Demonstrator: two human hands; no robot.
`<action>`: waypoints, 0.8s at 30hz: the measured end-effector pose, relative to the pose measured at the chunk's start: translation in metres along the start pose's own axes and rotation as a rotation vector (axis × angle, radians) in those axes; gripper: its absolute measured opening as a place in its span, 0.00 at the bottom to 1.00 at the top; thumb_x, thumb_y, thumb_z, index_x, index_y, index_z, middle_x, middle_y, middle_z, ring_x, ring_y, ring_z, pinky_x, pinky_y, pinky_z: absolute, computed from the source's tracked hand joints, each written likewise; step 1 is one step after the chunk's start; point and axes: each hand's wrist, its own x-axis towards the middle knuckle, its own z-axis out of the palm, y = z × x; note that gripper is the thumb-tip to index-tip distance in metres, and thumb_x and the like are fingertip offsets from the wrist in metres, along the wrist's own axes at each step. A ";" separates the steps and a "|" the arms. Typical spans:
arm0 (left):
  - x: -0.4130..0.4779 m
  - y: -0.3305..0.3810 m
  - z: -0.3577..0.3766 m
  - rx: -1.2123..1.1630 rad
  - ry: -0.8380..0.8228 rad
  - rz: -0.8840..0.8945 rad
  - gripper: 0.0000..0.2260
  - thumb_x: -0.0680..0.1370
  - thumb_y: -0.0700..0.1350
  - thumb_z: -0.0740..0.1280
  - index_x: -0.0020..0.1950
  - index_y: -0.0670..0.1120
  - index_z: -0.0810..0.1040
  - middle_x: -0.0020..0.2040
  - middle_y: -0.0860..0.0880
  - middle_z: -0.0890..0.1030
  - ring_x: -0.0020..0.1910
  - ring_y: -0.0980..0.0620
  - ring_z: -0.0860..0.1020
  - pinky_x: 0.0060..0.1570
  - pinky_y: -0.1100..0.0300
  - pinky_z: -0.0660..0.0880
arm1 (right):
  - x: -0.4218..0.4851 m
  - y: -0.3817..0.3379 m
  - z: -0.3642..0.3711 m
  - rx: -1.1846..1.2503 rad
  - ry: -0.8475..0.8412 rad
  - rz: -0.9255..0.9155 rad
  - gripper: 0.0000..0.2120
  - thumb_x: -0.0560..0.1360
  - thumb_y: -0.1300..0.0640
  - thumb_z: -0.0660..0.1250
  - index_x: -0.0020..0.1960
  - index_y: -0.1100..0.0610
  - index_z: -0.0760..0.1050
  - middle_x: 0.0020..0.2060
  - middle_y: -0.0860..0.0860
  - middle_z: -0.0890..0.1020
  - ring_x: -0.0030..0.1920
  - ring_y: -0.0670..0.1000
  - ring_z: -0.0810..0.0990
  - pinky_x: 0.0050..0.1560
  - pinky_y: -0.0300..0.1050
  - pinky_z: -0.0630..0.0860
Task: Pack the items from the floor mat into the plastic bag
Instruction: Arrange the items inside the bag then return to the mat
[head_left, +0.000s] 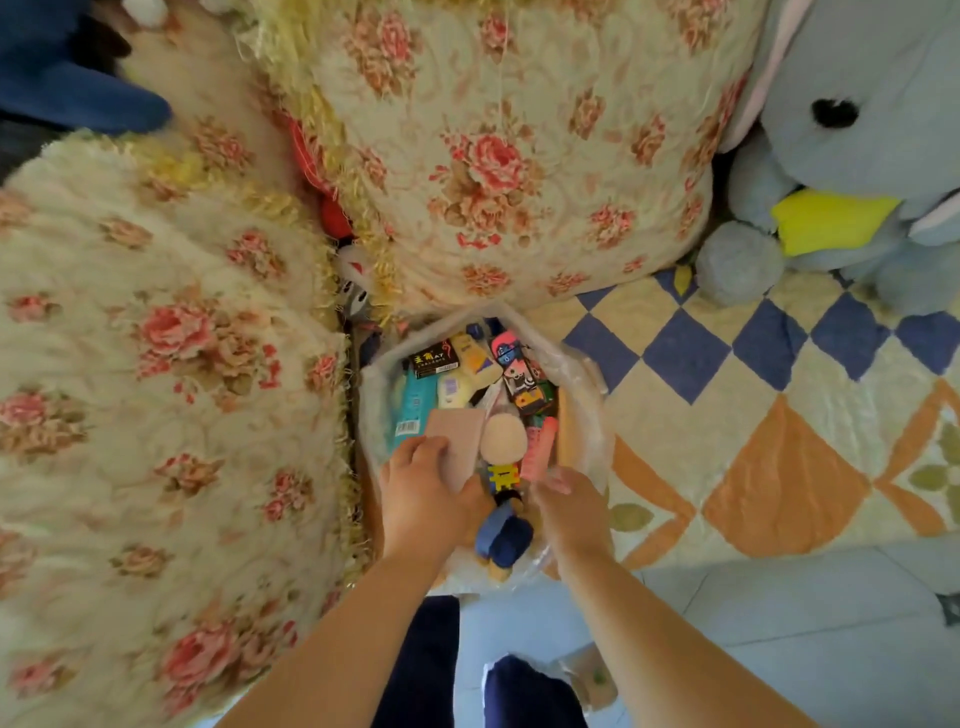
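Fingers of the left hand curled over the near edge of a pink card, thumb at its near corner, holding it just inside the mouth of the plastic bag. Fingers of the right hand hard to see: thumb up by the bag's near rim, the rest hidden, so cannot tell if pinching the plastic or only resting there. Bag open wide and standing on the floor, squeezed between the flowery cushion and the floor mat, right beside both. Already packed full: black box at the far side, blue tube at the left, and a doll lying on top between the two hands, legs poking out over the near rim. Looks close to done, with nothing small left in sight on the mat, only a grey plush toy at its far corner. Could bend or snag the card if pushed in flat against the doll's head. Could knock the doll out over the rim, since half hanging out already. Might tip the whole bag toward the mat if let go by the right hand, being soft and top-heavy. Might tear thin plastic on the box's sharp corners if pressed down hard. Best to slide the card in on its edge.
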 end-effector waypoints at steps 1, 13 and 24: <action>0.006 0.000 0.001 0.013 0.000 0.009 0.25 0.71 0.48 0.69 0.67 0.46 0.70 0.68 0.48 0.67 0.66 0.45 0.63 0.66 0.56 0.61 | 0.000 -0.001 0.000 0.023 -0.008 0.003 0.07 0.75 0.56 0.64 0.52 0.54 0.74 0.44 0.48 0.78 0.45 0.49 0.76 0.47 0.42 0.72; 0.068 0.029 0.023 0.107 -0.066 0.150 0.25 0.74 0.45 0.68 0.69 0.42 0.67 0.70 0.43 0.63 0.69 0.44 0.61 0.70 0.54 0.59 | -0.007 0.016 -0.005 -0.130 0.010 0.015 0.13 0.74 0.63 0.59 0.54 0.55 0.77 0.49 0.47 0.79 0.50 0.49 0.77 0.54 0.44 0.74; 0.036 0.038 0.022 0.278 -0.185 0.269 0.21 0.76 0.44 0.64 0.68 0.44 0.68 0.68 0.46 0.67 0.66 0.46 0.66 0.64 0.52 0.67 | -0.020 0.007 -0.038 -0.103 0.049 -0.067 0.14 0.74 0.63 0.60 0.57 0.55 0.76 0.56 0.50 0.80 0.56 0.49 0.77 0.57 0.43 0.73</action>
